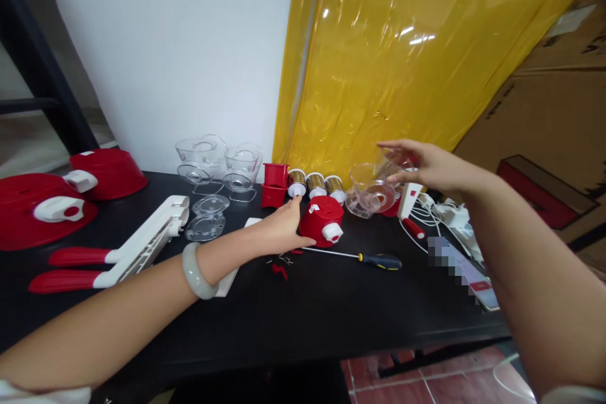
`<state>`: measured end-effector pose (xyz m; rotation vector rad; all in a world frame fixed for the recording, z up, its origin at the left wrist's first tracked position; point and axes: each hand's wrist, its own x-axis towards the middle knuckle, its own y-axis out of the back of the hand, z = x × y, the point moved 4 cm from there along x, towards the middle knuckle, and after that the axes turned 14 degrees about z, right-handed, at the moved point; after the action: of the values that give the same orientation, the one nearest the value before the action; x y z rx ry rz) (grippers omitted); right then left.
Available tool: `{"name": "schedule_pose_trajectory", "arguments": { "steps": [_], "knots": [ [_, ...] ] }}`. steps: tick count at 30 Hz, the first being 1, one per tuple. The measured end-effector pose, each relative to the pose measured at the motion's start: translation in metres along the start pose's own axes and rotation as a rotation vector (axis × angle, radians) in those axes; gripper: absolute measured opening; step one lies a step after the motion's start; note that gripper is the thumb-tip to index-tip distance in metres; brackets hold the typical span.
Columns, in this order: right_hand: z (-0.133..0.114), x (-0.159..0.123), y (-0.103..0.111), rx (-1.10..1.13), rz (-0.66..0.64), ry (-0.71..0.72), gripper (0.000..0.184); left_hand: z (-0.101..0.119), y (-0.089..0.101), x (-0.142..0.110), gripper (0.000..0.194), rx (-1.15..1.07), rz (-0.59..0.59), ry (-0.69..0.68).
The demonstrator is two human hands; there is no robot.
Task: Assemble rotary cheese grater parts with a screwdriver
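Note:
My left hand (283,227) is at the left side of a small red plastic base (322,221) with a white knob. Its thumb and fingers are spread apart around that side; whether they press on it is hard to tell. My right hand (419,165) reaches over clear plastic hoppers (362,192) at the back right, fingers stretched and apart, the thumb close to the clear plastic. Three grater drums (316,184) with white ends stand behind the red base. A screwdriver (379,261) lies in front, beside small screws and red bits (279,270).
Larger red bases (111,173), white handles with red grips (142,240) and clear hoppers (241,170) stand at left. Red square pieces (274,185) are at the back. White cables (433,214) and a phone (466,271) lie right. Yellow-wrapped panel (379,63) rises behind.

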<state>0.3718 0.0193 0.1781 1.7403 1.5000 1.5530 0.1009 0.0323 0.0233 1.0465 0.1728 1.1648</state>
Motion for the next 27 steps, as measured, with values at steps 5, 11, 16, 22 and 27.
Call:
{"name": "schedule_pose_trajectory", "arguments": {
  "steps": [5, 11, 16, 22, 27],
  "knots": [
    [0.029, -0.019, -0.030, -0.015, -0.043, 0.025, 0.063, 0.008, -0.012, 0.026, 0.114, -0.070, -0.030, -0.040],
    [0.049, -0.025, -0.058, 0.040, 0.029, 0.025, 0.058, 0.004, -0.038, 0.043, 0.128, -0.147, 0.008, -0.019],
    [0.058, -0.033, -0.075, 0.162, 0.060, -0.008, 0.062, 0.017, -0.017, 0.031, 0.112, -0.163, 0.117, -0.047],
    [0.063, -0.038, -0.088, 0.204, 0.088, -0.026, 0.066, 0.033, 0.091, -0.012, 0.094, -0.077, 0.386, -0.017],
    [0.065, -0.038, -0.100, 0.214, 0.124, -0.019, 0.067, -0.017, 0.204, -0.059, 0.100, 0.246, 0.583, 0.315]
  ]
}}
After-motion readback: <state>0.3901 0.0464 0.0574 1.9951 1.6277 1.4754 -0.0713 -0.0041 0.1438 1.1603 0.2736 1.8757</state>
